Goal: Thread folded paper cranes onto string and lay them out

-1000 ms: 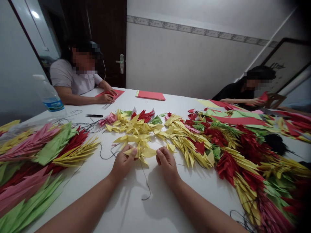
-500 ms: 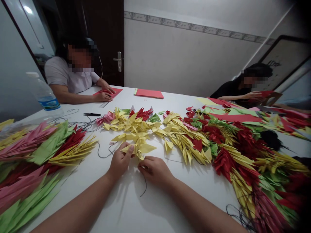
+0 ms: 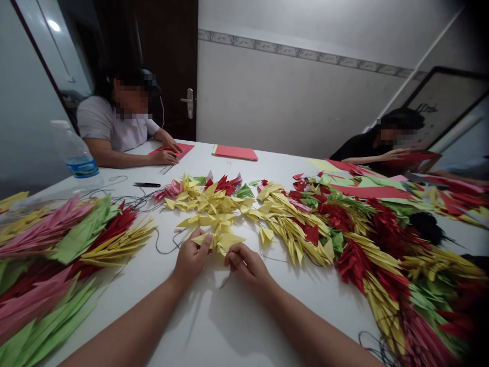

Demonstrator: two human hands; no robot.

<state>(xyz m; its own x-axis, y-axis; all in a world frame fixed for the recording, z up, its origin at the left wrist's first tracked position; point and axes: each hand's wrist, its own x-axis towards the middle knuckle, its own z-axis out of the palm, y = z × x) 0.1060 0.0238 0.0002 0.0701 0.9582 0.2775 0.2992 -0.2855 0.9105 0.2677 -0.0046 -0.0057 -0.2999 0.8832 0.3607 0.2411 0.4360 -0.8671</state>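
In the head view, my left hand [image 3: 192,257] is closed at the middle of the table, thumb and fingers pinching a yellow folded-paper crane [image 3: 225,242] by its left side. My right hand [image 3: 246,262] is just to the right of it, fingertips pressed together close under the crane. A short dark thread [image 3: 226,280] hangs below these fingertips, and the pinch seems to be on it, though the grip point is partly hidden. Just beyond my hands, more yellow paper cranes [image 3: 206,199] lie bunched together.
Strung folded paper [image 3: 359,255] in red, yellow and green spreads over the right side; paper bundles [image 3: 80,229] lie left. A plastic bottle [image 3: 82,163], a black-handled tool [image 3: 148,184] and red paper sheets [image 3: 236,152] stand or lie farther back. Two people work across the table.
My right hand has moved slightly up and right, against the crane's lower right side. Less thread hangs below it. The left hand keeps its hold. The whole view has shifted a little.
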